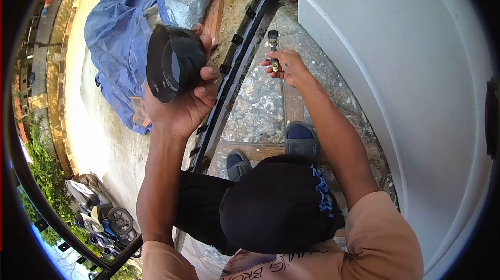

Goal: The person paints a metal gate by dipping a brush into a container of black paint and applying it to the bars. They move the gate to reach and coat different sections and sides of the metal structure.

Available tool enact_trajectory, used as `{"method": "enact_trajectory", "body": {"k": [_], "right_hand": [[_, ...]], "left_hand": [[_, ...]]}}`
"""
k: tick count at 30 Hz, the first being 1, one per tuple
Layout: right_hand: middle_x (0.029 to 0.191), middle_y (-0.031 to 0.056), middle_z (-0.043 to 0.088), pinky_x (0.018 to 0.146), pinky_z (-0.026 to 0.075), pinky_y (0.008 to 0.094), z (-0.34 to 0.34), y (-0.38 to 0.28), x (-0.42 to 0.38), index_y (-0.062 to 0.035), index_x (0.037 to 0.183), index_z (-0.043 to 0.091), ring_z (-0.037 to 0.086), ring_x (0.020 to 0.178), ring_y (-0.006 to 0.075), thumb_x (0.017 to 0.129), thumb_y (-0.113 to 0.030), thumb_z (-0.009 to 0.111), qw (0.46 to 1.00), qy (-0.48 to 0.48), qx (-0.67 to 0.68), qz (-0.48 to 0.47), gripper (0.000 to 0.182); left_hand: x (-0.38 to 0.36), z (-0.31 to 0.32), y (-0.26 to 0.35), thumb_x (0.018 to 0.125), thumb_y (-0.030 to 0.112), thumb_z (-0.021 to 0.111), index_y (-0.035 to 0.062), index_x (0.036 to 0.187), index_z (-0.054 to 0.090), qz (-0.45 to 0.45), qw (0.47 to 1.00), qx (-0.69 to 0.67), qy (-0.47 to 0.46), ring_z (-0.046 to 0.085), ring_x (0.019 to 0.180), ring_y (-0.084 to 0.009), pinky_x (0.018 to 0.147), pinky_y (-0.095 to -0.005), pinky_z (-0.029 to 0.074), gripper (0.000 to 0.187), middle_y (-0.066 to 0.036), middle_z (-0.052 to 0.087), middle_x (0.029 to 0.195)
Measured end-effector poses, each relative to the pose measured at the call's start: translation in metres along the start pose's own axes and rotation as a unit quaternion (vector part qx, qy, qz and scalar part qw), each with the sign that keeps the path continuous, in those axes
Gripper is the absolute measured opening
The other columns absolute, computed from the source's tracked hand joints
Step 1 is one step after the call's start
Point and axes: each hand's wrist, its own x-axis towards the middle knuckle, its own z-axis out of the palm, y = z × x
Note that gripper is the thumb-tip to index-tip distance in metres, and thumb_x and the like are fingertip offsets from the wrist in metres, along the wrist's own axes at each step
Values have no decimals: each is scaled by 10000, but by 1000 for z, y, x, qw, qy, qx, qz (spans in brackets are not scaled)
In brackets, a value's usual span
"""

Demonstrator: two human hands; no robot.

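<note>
While the scene is read from nine o'clock towards three, a crumpled blue tarpaulin is met first, its plastic surface creased and partly silvered, spread over pale rough concrete at about ten o'clock. Parked motorcycles are seen far below at seven o'clock. Just inside the tarpaulin, a black pot is held up by the left hand: the palm is cupped under its base and the fingers are curled round its side, so the grip is closed firmly on it. The pot is round, glossy and dark, with an uneven, ragged rim; its mouth is turned towards nine o'clock, and whether anything lies inside cannot be told, since only a dark, shiny interior is shown. A curved black metal railing is passed next, running from twelve o'clock down to seven. Beyond it, at about one o'clock, a small paintbrush is pinched between the thumb and fingertips of the right hand, its dark bristles pointed upward. Mottled stone paving is laid beneath, and a smooth white curved wall fills three o'clock.
</note>
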Motion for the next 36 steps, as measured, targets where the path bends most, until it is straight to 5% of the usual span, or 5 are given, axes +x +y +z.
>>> {"method": "enact_trajectory", "body": {"k": [18, 22, 25, 29, 36], "right_hand": [[776, 120, 645, 451, 522, 293, -5, 37, -25, 8, 1031, 536, 625, 542, 174, 943, -149, 515, 999, -4, -41, 27, 181], [855, 160, 652, 440, 518, 300, 2, 34, -7, 35, 1033, 548, 650, 569, 189, 944, -167, 513, 991, 49, -121, -43, 224], [978, 215, 668, 589, 570, 378, 5, 7, 27, 27, 1060, 574, 710, 763, 272, 924, -171, 523, 959, 149, -232, -70, 246], [1169, 232, 642, 973, 474, 471, 5, -5, 108, 2, 1145, 593, 606, 1131, 388, 871, -177, 548, 914, 259, -303, -73, 330], [1252, 228, 598, 992, 471, 455, 25, -23, 147, -1, 1234, 536, 586, 1170, 374, 848, -152, 598, 882, 307, -354, -49, 419]], "left_hand": [[-52, -14, -6, 960, 335, 523, 93, 1470, 352, 10, 1000, -29, -3, 549, 924, -256, 675, -313, 520, 590, -115, 518, 1382], [-55, -16, -4, 970, 324, 511, 120, 1485, 344, 5, 998, -57, -2, 542, 916, -243, 671, -310, 507, 578, -101, 527, 1373], [-57, -14, -3, 970, 323, 507, 119, 1483, 358, 8, 998, -59, 14, 539, 900, -236, 663, -315, 501, 572, -94, 540, 1358], [-52, -17, 2, 969, 304, 512, 135, 1468, 396, 11, 997, -70, 31, 541, 884, -234, 651, -308, 498, 540, -86, 557, 1335], [-34, -28, 12, 960, 245, 541, 125, 1427, 450, 15, 996, -79, 36, 554, 835, -203, 619, -286, 499, 491, -64, 597, 1260]]}}
